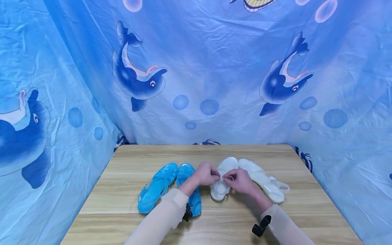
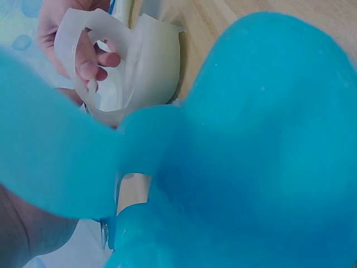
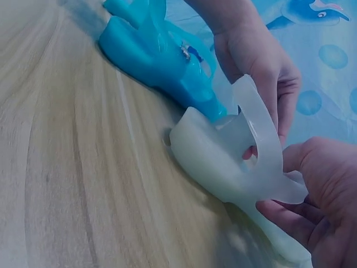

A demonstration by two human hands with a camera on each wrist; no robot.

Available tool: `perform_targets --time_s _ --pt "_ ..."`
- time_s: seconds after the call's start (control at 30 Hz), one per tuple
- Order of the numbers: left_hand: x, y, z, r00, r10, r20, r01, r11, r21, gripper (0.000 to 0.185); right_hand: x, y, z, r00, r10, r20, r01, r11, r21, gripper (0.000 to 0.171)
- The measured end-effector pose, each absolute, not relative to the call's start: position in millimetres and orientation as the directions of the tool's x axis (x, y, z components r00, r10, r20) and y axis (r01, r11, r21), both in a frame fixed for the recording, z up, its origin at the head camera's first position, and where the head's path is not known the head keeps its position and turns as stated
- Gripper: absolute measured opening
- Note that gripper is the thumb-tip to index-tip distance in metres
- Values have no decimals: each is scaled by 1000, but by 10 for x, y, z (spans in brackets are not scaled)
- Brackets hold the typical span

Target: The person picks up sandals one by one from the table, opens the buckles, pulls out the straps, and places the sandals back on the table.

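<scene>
A white jelly sandal point(image 1: 225, 166) lies on the wooden table point(image 1: 137, 217), and both hands meet at its heel strap point(image 3: 262, 128). My left hand point(image 1: 218, 175) pinches the strap from the left. My right hand point(image 1: 228, 177) grips it from the right, thumb on top and fingers underneath point(image 3: 284, 220). The strap is lifted in a loop above the heel. In the left wrist view a blurred blue sandal point(image 2: 251, 139) fills most of the frame, with the white strap point(image 2: 139, 67) and a hand's fingers point(image 2: 83, 61) behind it.
A second white sandal point(image 1: 263, 180) lies just right of the hands. Two blue jelly sandals point(image 1: 157, 187) lie to the left, one partly under my left forearm. A blue dolphin-print curtain point(image 1: 214, 68) hangs behind and beside the table.
</scene>
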State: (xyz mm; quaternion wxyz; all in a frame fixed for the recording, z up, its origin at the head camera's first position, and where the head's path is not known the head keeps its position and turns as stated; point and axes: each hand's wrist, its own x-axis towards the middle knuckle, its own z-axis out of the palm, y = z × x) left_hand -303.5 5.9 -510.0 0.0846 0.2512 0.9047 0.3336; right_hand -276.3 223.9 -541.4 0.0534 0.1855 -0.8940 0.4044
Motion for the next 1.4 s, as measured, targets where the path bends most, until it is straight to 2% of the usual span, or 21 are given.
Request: perform_targets --time_s 0.2,0.43,0.7,0.97,1.13,1.4 --pt "-3022 53 -5076 -865 501 5 384 657 649 15 -2767 2197 -5359 -930 -304 209 -354 575 -738 10" --pt "-3014 44 -5070 -859 512 11 388 637 666 15 -2760 2189 -5341 -937 -284 205 -338 581 -740 6" --pt "-3001 42 -5061 -852 522 24 409 636 654 14 -2738 2258 -5399 -933 -265 243 -357 597 -718 4" --pt "-3006 42 -5055 -854 520 7 392 635 665 15 -2741 2224 -5358 -937 -278 210 -334 545 -769 10" --pt "-3013 29 -5066 -850 527 15 405 635 658 15 -2756 2190 -5335 -931 -294 218 -352 558 -751 5" --pt "-3019 22 -5064 -856 516 21 393 624 675 14 -2749 2242 -5383 -922 -290 256 -380 561 -736 7"
